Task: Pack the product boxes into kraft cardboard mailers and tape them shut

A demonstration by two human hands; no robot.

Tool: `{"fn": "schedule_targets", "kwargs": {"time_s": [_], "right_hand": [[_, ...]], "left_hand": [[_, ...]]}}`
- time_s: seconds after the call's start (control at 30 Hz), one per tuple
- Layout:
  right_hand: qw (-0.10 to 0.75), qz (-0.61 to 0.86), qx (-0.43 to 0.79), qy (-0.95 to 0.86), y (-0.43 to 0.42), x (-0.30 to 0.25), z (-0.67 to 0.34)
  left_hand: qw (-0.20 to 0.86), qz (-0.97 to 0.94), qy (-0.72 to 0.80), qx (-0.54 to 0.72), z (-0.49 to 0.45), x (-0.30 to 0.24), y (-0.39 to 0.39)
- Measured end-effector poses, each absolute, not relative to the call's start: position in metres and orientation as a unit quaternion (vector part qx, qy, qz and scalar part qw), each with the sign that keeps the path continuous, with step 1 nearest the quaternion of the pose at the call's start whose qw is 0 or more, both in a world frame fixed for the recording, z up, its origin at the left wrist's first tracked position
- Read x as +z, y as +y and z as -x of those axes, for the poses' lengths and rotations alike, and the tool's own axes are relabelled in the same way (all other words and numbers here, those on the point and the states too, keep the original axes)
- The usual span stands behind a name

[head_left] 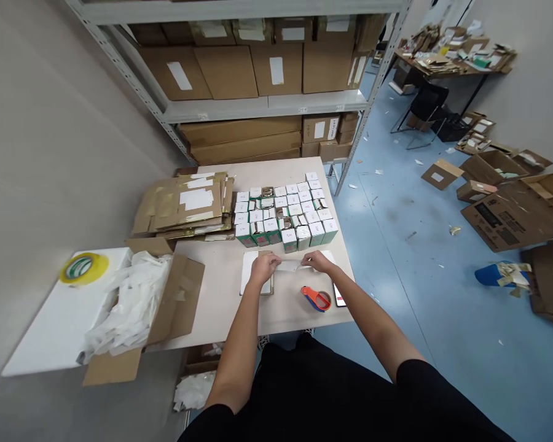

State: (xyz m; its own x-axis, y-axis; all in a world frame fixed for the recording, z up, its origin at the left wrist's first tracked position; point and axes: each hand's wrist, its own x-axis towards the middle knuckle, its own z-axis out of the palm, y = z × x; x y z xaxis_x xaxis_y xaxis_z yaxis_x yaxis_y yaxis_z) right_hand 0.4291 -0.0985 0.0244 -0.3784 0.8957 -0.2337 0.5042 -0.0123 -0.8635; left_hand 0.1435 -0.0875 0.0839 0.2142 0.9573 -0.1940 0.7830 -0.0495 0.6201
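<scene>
My left hand (263,268) and my right hand (317,262) each pinch one end of a thin whitish sheet (288,266), stretched level between them above the table. Under my left hand lies a flat piece with a white face and brown cardboard edge (249,270). Behind my right hand a bit of white paper (328,255) shows. Just in front of that hand rests an orange and blue tool with a ring (316,299), which looks like a tape dispenser. A phone (340,297) lies under my right forearm, partly hidden. Beyond my hands stand rows of small white and green boxes (286,212).
Flattened cardboard (184,202) is stacked at the table's left. An open carton (177,298) of white paper or plastic stands beside a white surface (41,331) bearing a yellow tape roll (83,268). A box-filled shelf (258,104) rises behind; cartons (511,215) lie on the right floor.
</scene>
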Motion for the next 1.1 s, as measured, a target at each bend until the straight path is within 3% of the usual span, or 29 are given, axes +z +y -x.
{"fn": "schedule_targets", "kwargs": {"time_s": [0.2,0.4,0.6,0.7,0.9,1.1], "right_hand": [[0.229,0.649,0.421,-0.591,-0.111,0.024,-0.455],[0.251,0.762,0.302,-0.515,-0.143,0.043,-0.400],[0.403,0.576,0.463,-0.540,-0.172,0.069,-0.278],[0.456,0.558,0.474,-0.506,-0.177,0.079,-0.232],[0.427,0.583,0.444,-0.530,-0.184,0.102,-0.186],[0.484,0.578,0.497,-0.430,-0.197,0.112,-0.158]], "left_hand": [[0.357,-0.603,0.646,0.303,-0.088,0.077,-0.085],[0.520,-0.417,0.594,0.451,-0.088,0.074,-0.106],[0.602,-0.343,0.545,0.472,-0.083,0.081,-0.147],[0.616,-0.359,0.526,0.463,-0.060,0.082,-0.160],[0.623,-0.399,0.505,0.444,-0.003,0.091,-0.168],[0.603,-0.340,0.519,0.502,0.023,0.106,-0.173]]}}
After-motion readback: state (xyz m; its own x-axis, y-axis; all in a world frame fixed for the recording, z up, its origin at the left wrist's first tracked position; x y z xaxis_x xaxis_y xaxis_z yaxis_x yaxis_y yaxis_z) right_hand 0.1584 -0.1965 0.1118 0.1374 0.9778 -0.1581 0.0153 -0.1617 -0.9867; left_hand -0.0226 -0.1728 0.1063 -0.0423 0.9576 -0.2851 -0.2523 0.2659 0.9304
